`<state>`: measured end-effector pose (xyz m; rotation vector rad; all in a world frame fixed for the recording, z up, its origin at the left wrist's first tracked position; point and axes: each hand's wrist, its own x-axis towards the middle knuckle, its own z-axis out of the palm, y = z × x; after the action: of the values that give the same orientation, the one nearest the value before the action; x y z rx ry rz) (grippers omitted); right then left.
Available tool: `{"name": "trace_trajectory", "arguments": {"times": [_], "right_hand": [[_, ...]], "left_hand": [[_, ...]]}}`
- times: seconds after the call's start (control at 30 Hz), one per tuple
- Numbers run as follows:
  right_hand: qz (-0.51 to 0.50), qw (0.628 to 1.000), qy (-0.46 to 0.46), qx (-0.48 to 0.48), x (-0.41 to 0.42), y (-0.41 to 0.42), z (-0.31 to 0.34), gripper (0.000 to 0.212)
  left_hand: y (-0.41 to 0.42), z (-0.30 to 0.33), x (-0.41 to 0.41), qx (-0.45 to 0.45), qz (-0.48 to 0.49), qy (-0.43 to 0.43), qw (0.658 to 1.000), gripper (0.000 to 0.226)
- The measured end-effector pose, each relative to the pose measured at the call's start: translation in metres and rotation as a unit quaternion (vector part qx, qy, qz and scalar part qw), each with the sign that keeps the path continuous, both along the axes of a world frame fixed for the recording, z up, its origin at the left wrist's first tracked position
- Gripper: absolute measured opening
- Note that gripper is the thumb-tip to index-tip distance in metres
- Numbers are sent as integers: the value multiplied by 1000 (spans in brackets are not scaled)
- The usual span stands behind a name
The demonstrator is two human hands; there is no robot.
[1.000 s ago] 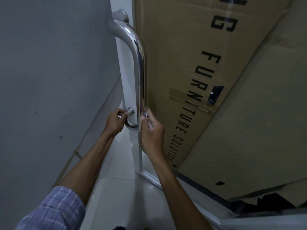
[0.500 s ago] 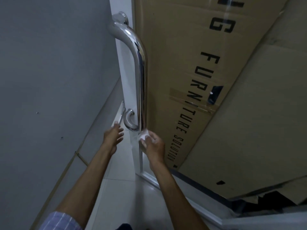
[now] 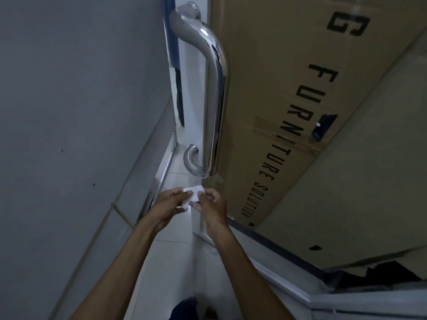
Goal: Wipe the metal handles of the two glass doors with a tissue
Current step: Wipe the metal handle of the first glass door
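Note:
A long polished metal handle (image 3: 217, 95) runs down the edge of the glass door (image 3: 191, 112), curving back to the door at its top and bottom. Below the handle's lower bend, both hands meet around a small white tissue (image 3: 193, 196). My left hand (image 3: 167, 207) pinches the tissue's left side and my right hand (image 3: 211, 206) pinches its right side. Neither hand touches the handle. Only one door handle is in view.
A grey wall (image 3: 69, 112) stands close on the left. Large cardboard boxes (image 3: 300, 112) with black lettering lean behind the glass on the right. White floor tiles (image 3: 171, 250) run ahead between wall and door. A dark doorway gap shows past the door's edge.
Both hands have left the handle's lower end and dropped below it. The tissue, earlier held by my right hand alone, is now held between both hands.

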<state>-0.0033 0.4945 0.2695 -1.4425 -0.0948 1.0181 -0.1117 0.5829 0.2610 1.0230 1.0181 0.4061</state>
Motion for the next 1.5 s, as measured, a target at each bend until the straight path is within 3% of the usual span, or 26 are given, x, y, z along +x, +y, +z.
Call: {"name": "trace_trajectory", "arguments": {"times": [0.13,0.23,0.33,0.53,0.67,0.8,1.13,1.3,1.4,1.5], "right_hand": [[4,999,3,-39,7,-4,3,12],[-11,999,7,-42,16,-10,8,17],[-30,999,4,-39,25,-12,13,21],[-29,999,5,-28,33,-14,22,24],[-28,999,9,-15,38,-19,24,25],[-28,1000,7,-10,41,-20,26,24],[-17,1000,-22,4,55,-25,43,27],[2,1000,-25,-10,51,-22,44,26],[4,1000,-27,-15,51,-21,42,27],[1,1000,-25,-17,50,-19,43,28]], "left_hand": [[25,8,6,1,135,36,990,6],[59,17,15,32,206,49,977,28],[77,28,37,87,181,38,979,16],[47,50,53,318,91,141,933,48],[41,44,50,437,117,155,878,25],[51,46,54,452,80,141,877,19],[80,48,63,394,6,242,887,59],[97,54,68,338,-37,310,888,63],[104,51,53,276,-94,280,915,53],[102,52,51,232,-70,207,948,42]]}}
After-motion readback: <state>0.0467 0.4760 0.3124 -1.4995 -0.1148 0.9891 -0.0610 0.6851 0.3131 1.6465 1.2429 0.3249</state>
